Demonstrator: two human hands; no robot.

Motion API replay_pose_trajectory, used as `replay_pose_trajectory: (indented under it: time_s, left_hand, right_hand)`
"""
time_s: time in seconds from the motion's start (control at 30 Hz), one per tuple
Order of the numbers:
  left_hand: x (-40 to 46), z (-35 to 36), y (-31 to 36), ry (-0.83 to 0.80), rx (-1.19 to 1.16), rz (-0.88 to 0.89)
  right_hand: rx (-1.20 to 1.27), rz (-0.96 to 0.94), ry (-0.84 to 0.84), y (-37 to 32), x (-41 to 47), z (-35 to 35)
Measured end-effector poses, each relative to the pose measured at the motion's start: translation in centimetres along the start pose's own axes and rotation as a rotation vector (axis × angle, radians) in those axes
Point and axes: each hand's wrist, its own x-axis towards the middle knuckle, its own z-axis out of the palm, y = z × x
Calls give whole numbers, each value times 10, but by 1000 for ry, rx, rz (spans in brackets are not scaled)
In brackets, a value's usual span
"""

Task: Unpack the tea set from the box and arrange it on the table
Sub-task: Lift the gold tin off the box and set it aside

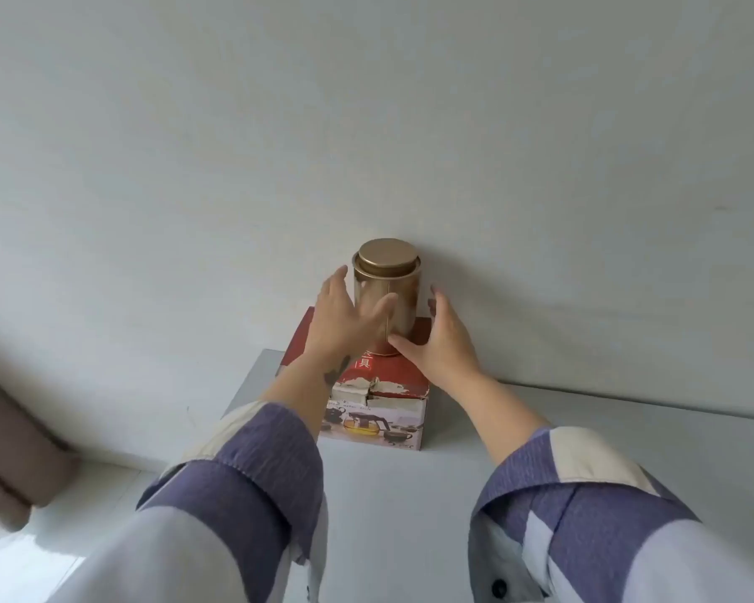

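Upright on the closed red cardboard box (377,387), the gold metal lidded tin (386,293) stands between left hand (338,317) and right hand (442,341), both spread, neither gripping.

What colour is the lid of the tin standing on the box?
Gold, matching the tin; the lid shows best in the head view.

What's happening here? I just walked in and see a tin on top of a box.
A person reaches with both hands for a gold tin standing upright on a closed red tea set box on a white table by the wall. The left hand and right hand flank the tin, fingers straight. The box looks unopened.
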Motion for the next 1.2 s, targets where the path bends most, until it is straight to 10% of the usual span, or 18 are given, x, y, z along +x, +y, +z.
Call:
replay_pose_trajectory:
  time_s: [0.5,1.2]
  left_hand:
    - [15,28,2,6,-83,152]
    - [-170,360,235,-385,-432,136]
  right_hand:
    - [226,25,150,12,19,5]
    - [154,379,319,282,-151,-311]
